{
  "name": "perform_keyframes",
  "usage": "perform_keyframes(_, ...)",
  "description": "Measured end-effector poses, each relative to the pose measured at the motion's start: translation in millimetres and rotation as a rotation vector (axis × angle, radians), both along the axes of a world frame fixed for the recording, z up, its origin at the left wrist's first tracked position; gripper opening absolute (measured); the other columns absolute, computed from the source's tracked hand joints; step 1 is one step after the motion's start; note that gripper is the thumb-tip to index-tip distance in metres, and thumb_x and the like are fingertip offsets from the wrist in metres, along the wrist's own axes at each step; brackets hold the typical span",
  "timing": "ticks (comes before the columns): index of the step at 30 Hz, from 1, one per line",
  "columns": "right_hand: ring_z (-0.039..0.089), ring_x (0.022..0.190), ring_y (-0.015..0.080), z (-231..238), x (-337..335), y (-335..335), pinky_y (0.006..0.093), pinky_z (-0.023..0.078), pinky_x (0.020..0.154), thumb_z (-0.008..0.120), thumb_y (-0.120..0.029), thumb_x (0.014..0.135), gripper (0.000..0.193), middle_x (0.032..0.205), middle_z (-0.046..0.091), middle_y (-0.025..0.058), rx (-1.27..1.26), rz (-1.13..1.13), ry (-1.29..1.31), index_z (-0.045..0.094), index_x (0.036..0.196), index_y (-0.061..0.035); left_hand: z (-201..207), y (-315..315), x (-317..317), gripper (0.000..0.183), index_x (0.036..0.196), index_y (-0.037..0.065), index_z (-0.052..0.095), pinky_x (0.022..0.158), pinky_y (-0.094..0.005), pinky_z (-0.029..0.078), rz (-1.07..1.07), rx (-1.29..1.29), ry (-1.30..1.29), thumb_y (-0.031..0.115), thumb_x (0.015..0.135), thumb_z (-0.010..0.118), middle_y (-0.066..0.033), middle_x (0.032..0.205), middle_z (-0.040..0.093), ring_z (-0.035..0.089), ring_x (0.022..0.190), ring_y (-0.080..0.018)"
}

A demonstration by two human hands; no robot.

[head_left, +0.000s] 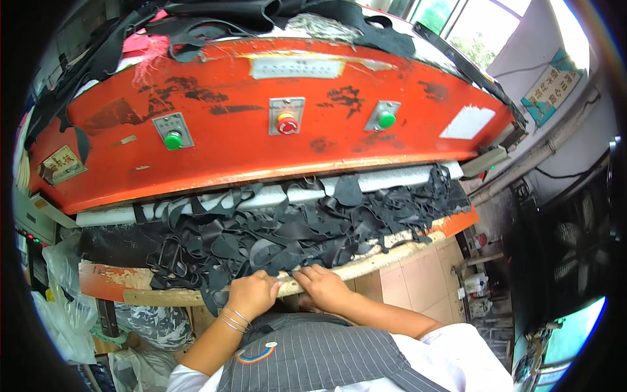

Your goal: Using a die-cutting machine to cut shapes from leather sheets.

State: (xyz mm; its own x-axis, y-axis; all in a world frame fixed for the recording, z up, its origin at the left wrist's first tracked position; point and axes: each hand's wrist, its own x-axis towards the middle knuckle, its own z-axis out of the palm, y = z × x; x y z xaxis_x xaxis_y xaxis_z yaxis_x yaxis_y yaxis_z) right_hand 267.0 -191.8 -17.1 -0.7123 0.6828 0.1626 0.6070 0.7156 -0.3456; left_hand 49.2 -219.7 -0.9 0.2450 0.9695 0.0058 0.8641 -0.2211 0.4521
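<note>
My left hand (253, 293) is closed at the front edge of the orange press bed, its thumb side toward my right hand (322, 288). The right hand's fingers are curled down at the pale wooden edge strip (366, 264), a short gap from the left. Whatever the fingers pinch is too small or hidden to make out. Just beyond both hands lies a tangled heap of black leather-like offcuts (281, 230), with cut-out holes and thin strips. Some offcuts hang over the edge beside my left wrist.
Behind the heap runs a long white board (379, 183) beneath the orange press beam (228, 147). The beam carries two green buttons (386, 119) and a red knob (287, 125). Black sheets (225, 16) lie on top. Plastic bags (65, 294) stand left; a fan (578, 242) is right.
</note>
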Motion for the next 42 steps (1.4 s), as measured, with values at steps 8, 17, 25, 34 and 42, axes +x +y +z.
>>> perform_keyframes(8, 0.060, 0.087, 0.0253, -17, 0, 25, 0.0361, 0.051, 0.075, 0.081, -0.021, 0.059, 0.047, 0.091, 0.060, 0.0069, 0.072, -0.049, -0.033, 0.064, 0.100, -0.0070, 0, 14, 16, 0.021, 0.082, 0.014, 0.076, 0.060, -0.0422, 0.053, 0.090, 0.024, 0.031, 0.031, 0.085, 0.063, -0.0079, 0.074, 0.064, 0.066, 0.066, -0.0311)
perform_keyframes(17, 0.065, 0.095, 0.0368, 59, -1, 183, 0.0467, 0.053, 0.078, 0.070, -0.039, 0.082, 0.046, 0.104, 0.067, 0.0164, -0.114, -0.299, 0.141, 0.063, 0.112, -0.0053, 36, 145, 17, 0.025, 0.097, 0.012, 0.072, 0.070, -0.0380, 0.054, 0.101, 0.088, -0.165, 0.031, 0.081, 0.073, -0.0076, 0.091, 0.068, 0.067, 0.083, -0.0279)
perform_keyframes(25, 0.067, 0.088, 0.0336, -4, -1, 304, 0.0401, 0.053, 0.076, 0.065, -0.035, 0.089, 0.047, 0.095, 0.067, 0.0217, -0.432, -0.425, 0.434, 0.061, 0.117, 0.0025, -20, 264, 29, 0.019, 0.098, 0.011, 0.070, 0.069, -0.0368, 0.053, 0.197, 0.259, -0.209, 0.022, 0.082, 0.071, -0.0048, 0.089, 0.065, 0.066, 0.083, -0.0267)
perform_keyframes(34, 0.059, 0.101, 0.0437, 9, -17, 323, 0.0443, 0.049, 0.089, 0.071, -0.020, 0.080, 0.051, 0.107, 0.060, 0.0247, -0.140, -0.440, 0.432, 0.055, 0.124, 0.0015, -21, 253, 25, 0.014, 0.089, 0.011, 0.071, 0.065, -0.0390, 0.052, 0.128, 0.235, -0.293, 0.024, 0.085, 0.068, -0.0025, 0.088, 0.063, 0.066, 0.075, -0.0270)
perform_keyframes(42, 0.056, 0.102, 0.0319, -24, -14, 316, 0.0416, 0.042, 0.089, 0.076, -0.019, 0.077, 0.060, 0.101, 0.064, 0.0141, 0.048, -0.354, 0.296, 0.055, 0.132, -0.0057, -23, 286, 27, 0.026, 0.104, 0.012, 0.068, 0.084, -0.0419, 0.053, 0.221, 0.078, -0.275, 0.029, 0.085, 0.066, -0.0107, 0.136, 0.056, 0.065, 0.103, -0.0324)
